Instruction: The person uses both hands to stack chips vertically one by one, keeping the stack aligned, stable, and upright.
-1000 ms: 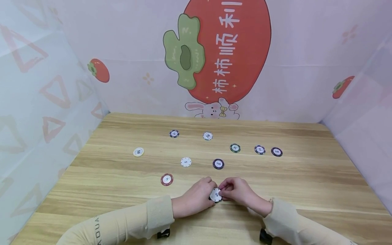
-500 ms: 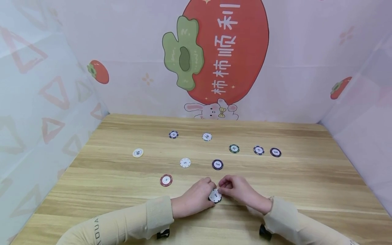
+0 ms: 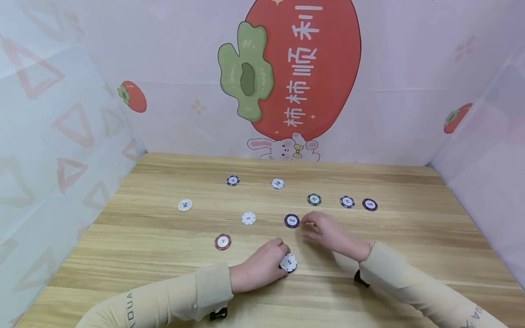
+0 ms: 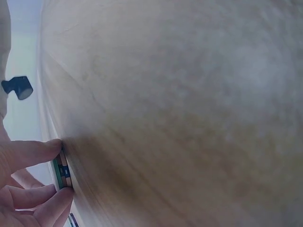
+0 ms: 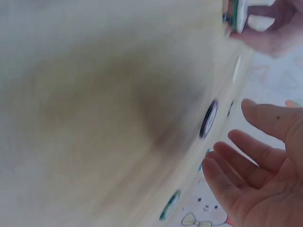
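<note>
My left hand (image 3: pixel 262 266) grips a small stack of poker chips (image 3: pixel 289 263) near the front of the table, thumb and fingers at its edges. A white chip marked 5 tops the stack; the left wrist view shows a green chip (image 4: pixel 57 171) within it. Just right of a dark purple 500 chip (image 3: pixel 292 221) is my right hand (image 3: pixel 334 234), holding nothing. Its fingers (image 5: pixel 222 182) are spread and loosely bent in the right wrist view, apart from that chip (image 5: pixel 209 119).
Single chips lie spread over the wooden table (image 3: pixel 393 255): a red one (image 3: pixel 223 242), a white 5 (image 3: pixel 248 218), a yellow-rimmed 50 (image 3: pixel 185 205), a green 20 (image 3: pixel 314 199), another purple 500 (image 3: pixel 370 204) and several more. Printed cloth walls (image 3: pixel 389 91) border the back and sides.
My right hand has left the stack and moved forward, toward the purple 500 chip. My left hand stays on the stack in the same place.
</note>
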The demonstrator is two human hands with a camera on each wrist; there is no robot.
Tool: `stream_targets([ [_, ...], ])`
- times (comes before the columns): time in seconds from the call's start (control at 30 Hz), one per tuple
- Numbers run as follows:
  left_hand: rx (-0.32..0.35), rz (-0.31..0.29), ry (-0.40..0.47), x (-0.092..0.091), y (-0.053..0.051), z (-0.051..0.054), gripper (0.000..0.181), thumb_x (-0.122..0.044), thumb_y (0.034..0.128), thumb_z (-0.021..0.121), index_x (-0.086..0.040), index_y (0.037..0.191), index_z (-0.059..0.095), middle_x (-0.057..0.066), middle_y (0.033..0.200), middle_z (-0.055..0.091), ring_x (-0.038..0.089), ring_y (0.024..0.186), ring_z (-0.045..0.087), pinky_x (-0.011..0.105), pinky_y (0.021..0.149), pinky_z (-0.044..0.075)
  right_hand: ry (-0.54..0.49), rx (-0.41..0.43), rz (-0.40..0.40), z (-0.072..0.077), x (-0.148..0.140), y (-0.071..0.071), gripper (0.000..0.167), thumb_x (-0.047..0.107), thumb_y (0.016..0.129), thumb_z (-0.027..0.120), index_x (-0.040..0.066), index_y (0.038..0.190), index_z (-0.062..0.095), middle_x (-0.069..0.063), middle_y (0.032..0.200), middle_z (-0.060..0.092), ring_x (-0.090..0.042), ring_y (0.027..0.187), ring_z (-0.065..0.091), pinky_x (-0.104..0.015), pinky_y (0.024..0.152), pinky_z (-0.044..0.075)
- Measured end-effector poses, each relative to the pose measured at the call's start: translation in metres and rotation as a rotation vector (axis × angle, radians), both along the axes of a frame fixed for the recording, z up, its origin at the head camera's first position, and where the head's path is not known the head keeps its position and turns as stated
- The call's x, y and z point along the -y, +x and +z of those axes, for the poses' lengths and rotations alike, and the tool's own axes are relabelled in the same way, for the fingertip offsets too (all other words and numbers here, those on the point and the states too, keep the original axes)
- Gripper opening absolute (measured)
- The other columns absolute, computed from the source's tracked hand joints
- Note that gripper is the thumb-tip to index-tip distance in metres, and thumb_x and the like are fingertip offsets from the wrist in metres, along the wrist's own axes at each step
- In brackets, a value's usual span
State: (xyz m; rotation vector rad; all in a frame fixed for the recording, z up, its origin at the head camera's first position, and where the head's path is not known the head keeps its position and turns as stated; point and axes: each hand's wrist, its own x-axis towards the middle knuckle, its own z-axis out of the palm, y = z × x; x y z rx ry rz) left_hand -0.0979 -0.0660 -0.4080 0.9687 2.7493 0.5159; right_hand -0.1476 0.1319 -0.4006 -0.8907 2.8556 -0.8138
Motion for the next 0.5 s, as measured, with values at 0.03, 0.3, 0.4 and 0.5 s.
stream_targets([
  [0.03, -0.006, -0.002, 0.001, 0.000, 0.000, 0.000, 0.039, -0.018, 0.0700, 0.077, -0.003, 0.102, 0.062, 0.001, 0.091, 0.054, 0.007, 0.079, 0.049, 0.018, 0.071, 0.043, 0.021, -0.022, 0.005, 0.001, -0.001, -0.003, 0.025, 0.007, 0.078, 0.068, -0.001, 0.101, 0.062, -0.013, 0.101, 0.063, -0.028, 0.096, 0.058, -0.041, 0.084, 0.047],
  [0.3, -0.020, -0.007, 0.005, 0.000, -0.001, -0.002, 0.038, -0.017, 0.0695, 0.077, -0.003, 0.101, 0.063, 0.001, 0.090, 0.054, 0.007, 0.079, 0.049, 0.018, 0.071, 0.043, 0.132, -0.091, 0.061, -0.001, -0.006, -0.019, 0.035, 0.007, 0.078, 0.068, -0.003, 0.110, 0.059, -0.016, 0.111, 0.059, -0.029, 0.105, 0.054, -0.041, 0.091, 0.043],
  [0.4, -0.023, -0.007, 0.010, -0.001, 0.000, -0.002, 0.037, -0.017, 0.0690, 0.077, -0.003, 0.101, 0.063, 0.001, 0.090, 0.054, 0.007, 0.078, 0.049, 0.018, 0.070, 0.043, 0.162, -0.120, 0.075, -0.004, -0.008, -0.027, 0.037, 0.007, 0.078, 0.068, -0.003, 0.113, 0.058, -0.018, 0.116, 0.057, -0.031, 0.109, 0.052, -0.042, 0.093, 0.041],
  [0.5, -0.021, -0.007, 0.017, -0.001, -0.001, -0.002, 0.037, -0.017, 0.0687, 0.077, -0.003, 0.100, 0.063, 0.000, 0.089, 0.053, 0.007, 0.078, 0.049, 0.018, 0.069, 0.043, 0.191, -0.153, 0.078, -0.005, -0.012, -0.034, 0.039, 0.008, 0.079, 0.067, -0.003, 0.115, 0.057, -0.019, 0.120, 0.054, -0.033, 0.112, 0.050, -0.043, 0.095, 0.039],
])
